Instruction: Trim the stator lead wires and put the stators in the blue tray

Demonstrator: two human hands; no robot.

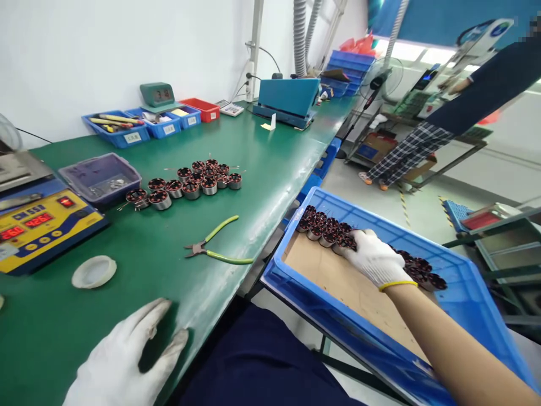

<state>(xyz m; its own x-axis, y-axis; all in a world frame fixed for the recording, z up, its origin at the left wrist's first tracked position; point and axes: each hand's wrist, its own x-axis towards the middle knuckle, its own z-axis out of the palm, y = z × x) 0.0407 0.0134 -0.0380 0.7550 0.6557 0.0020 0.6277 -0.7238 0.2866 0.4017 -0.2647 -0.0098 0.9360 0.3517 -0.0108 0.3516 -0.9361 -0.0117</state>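
Observation:
My left hand [131,355], in a white glove, rests at the near edge of the green table with thumb and fingers apart and nothing between them. My right hand [374,256], gloved in white with a yellow cuff, reaches into the blue bin [380,330]. Its fingers are closed on a copper-wound motor stator [347,242] at the end of a row; the fingertips are partly hidden. Several more stators [327,238] stand left of that hand, and others [422,270] lie beyond the wrist. On the table a group of stators [192,189] stands behind green-handled cutters [211,248].
At left are a yellow soldering station [51,228], a purple tray [101,177] and a round white lid [93,272]. Blue tool trays [120,132], a red tray [203,109] and a teal case [287,98] line the back. A person [460,107] stands at a cart, far right.

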